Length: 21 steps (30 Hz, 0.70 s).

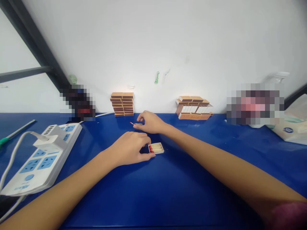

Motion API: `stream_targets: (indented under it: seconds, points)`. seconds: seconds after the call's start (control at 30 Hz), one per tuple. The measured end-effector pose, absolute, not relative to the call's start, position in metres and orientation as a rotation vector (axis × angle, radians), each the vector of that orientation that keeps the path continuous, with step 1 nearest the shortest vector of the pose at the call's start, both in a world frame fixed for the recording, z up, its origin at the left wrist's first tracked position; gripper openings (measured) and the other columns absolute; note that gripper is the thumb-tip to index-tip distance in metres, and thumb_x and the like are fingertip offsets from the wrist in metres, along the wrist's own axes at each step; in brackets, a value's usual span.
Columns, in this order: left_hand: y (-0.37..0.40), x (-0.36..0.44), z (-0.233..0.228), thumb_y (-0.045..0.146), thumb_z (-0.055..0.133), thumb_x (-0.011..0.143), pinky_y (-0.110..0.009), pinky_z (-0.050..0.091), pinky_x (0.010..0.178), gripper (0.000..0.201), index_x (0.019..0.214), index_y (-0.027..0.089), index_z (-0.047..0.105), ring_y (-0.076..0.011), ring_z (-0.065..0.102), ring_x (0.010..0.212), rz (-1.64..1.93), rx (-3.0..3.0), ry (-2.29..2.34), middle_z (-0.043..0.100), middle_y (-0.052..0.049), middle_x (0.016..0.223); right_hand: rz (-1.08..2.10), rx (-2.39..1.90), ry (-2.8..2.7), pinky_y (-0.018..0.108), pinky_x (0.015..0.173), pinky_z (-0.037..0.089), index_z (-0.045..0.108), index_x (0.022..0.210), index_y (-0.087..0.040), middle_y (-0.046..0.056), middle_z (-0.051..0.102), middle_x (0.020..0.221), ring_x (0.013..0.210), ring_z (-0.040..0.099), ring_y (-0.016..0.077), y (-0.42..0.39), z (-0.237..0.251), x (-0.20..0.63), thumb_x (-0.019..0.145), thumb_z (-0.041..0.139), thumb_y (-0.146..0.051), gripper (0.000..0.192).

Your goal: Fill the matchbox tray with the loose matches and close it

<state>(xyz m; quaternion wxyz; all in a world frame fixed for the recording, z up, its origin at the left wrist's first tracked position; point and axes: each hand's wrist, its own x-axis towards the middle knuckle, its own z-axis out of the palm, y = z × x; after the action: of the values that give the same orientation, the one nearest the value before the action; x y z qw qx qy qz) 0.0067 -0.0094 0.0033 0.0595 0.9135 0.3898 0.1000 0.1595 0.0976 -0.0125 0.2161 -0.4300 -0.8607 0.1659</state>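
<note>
In the middle of the picture, the left hand (pixel 130 148) holds a small open matchbox (pixel 156 148) on the blue worktop (pixel 153 191). Just above it, the right hand (pixel 150 122) pinches one match (pixel 135 123) with its fingertips. A neat pile of matchboxes (pixel 122 104) sits by the wall.

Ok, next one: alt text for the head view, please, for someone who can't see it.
On a blue table, the left hand holds an open small cardboard matchbox of red-tipped matches, while the right hand pinches a single match beyond it. A white power strip lies left; two stacks of brown matchboxes stand against the white wall.
</note>
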Motion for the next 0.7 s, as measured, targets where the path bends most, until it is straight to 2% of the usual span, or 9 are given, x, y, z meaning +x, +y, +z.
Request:
stream_targets:
  seconds: [0.1,0.17,0.27,0.47,0.57,0.7]
  points:
    - [-0.009,0.007,0.003,0.047,0.069,0.09,-0.03,0.04,0.061,0.03,0.09,0.017,0.071,-0.0171,0.062,0.068,0.327,2.765,1.182,0.069,-0.002,0.082,0.419,-1.358,-2.424,0.029,0.066,0.044,0.071,0.097,-0.016,0.009,0.073,0.101,0.083,0.065,0.0191,0.101,-0.014,0.141,0.088,0.074,-0.047,0.032]
    - [-0.007,0.006,0.002,0.047,0.069,0.089,-0.03,0.039,0.06,0.029,0.088,0.017,0.07,-0.0166,0.061,0.066,0.339,2.771,1.184,0.069,-0.002,0.08,0.386,-1.41,-2.468,0.029,0.064,0.043,0.071,0.092,-0.017,0.009,0.074,0.096,0.078,0.066,0.0187,0.1,-0.014,0.136,0.094,0.068,-0.041,0.025]
    - [-0.006,0.004,0.001,0.046,0.069,0.09,-0.03,0.04,0.061,0.029,0.091,0.017,0.071,-0.0165,0.061,0.067,0.342,2.778,1.173,0.068,-0.001,0.08,0.352,-1.425,-2.526,0.03,0.064,0.043,0.071,0.085,-0.016,0.011,0.074,0.095,0.078,0.067,0.0203,0.097,-0.014,0.136,0.099,0.061,-0.034,0.025]
    - [-0.006,0.004,0.003,0.045,0.07,0.089,-0.03,0.04,0.061,0.027,0.091,0.018,0.072,-0.0163,0.06,0.069,0.337,2.786,1.175,0.069,-0.002,0.083,0.292,-1.33,-2.614,0.032,0.079,0.046,0.069,0.104,-0.011,0.018,0.069,0.111,0.096,0.067,0.0246,0.087,-0.01,0.156,0.104,0.057,-0.032,0.024]
    - [-0.005,0.004,0.003,0.045,0.07,0.09,-0.03,0.038,0.06,0.027,0.091,0.018,0.071,-0.0162,0.06,0.068,0.343,2.792,1.185,0.068,-0.001,0.081,0.269,-1.264,-2.632,0.032,0.079,0.045,0.065,0.106,-0.011,0.016,0.068,0.11,0.092,0.064,0.0221,0.074,-0.003,0.183,0.106,0.053,-0.03,0.023]
    - [-0.003,0.003,0.002,0.047,0.068,0.091,-0.029,0.038,0.061,0.028,0.093,0.019,0.071,-0.0156,0.06,0.069,0.36,2.788,1.164,0.067,0.0,0.082,0.329,-1.238,-2.607,0.03,0.079,0.045,0.061,0.099,-0.015,0.011,0.064,0.108,0.089,0.061,0.0189,0.047,0.003,0.234,0.106,0.052,-0.027,0.017]
